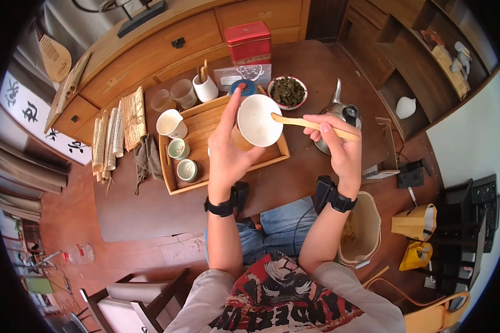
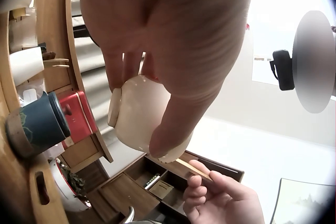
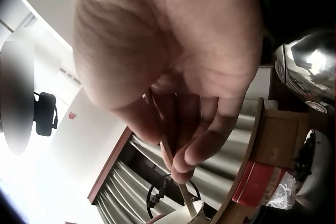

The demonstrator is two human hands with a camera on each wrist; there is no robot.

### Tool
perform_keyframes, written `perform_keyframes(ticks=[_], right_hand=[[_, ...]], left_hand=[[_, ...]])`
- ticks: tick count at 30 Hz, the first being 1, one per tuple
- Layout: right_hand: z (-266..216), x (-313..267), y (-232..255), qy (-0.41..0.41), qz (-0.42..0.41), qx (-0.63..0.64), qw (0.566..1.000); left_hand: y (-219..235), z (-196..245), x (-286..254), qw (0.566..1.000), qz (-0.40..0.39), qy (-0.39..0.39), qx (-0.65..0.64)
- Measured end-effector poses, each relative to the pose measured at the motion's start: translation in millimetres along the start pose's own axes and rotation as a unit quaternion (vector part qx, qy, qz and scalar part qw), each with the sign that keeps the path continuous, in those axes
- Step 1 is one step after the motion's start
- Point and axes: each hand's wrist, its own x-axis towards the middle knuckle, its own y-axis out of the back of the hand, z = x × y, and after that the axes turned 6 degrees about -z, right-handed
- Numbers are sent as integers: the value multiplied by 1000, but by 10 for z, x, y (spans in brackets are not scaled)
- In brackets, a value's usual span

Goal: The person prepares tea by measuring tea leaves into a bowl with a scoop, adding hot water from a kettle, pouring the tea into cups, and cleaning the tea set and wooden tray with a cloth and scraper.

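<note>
My left hand (image 1: 230, 152) holds a white bowl (image 1: 260, 120) above the tea tray, thumb on one side and fingers on the other. The bowl is tilted, its pale inside turned up toward the head view; the left wrist view shows its outside and foot ring. My right hand (image 1: 339, 144) pinches a slim light-wood stick (image 1: 297, 121) between thumb and fingers. The stick's slightly widened tip overlaps the bowl's rim. In the right wrist view, the stick (image 3: 186, 198) runs down to the bowl (image 3: 181, 214).
The wooden tray (image 1: 197, 182) carries small green cups (image 1: 187, 170) and a white pitcher (image 1: 171, 124). Behind are a blue lidded jar (image 1: 243, 87), a dish of dark tea leaves (image 1: 288, 92) and a red tin (image 1: 249, 43). A metal kettle (image 1: 323, 145) stands right, above a bin (image 1: 366, 227).
</note>
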Motion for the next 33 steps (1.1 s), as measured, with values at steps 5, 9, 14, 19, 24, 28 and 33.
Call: perform_keyframes(ticks=[5, 9, 14, 19, 24, 28, 33], right_hand=[[96, -1, 85, 6, 52, 50, 997], [220, 82, 109, -6, 170, -34, 985], [98, 192, -69, 52, 158, -22, 986], [171, 302, -113, 33, 187, -103, 976], [158, 237, -240, 53, 179, -83, 979], [212, 68, -337, 38, 151, -90, 984], [210, 16, -388, 42, 111, -114, 986]], left_hand=[[-47, -44, 246, 998, -53, 10, -27], [-50, -129, 403, 996, -51, 32, -67], [-35, -78, 568, 998, -65, 14, 16], [17, -71, 642, 998, -54, 17, 18], [224, -79, 497, 995, -20, 9, 100], [445, -283, 247, 988, 15, 39, 148], [530, -662, 11, 951, -17, 100, 293]])
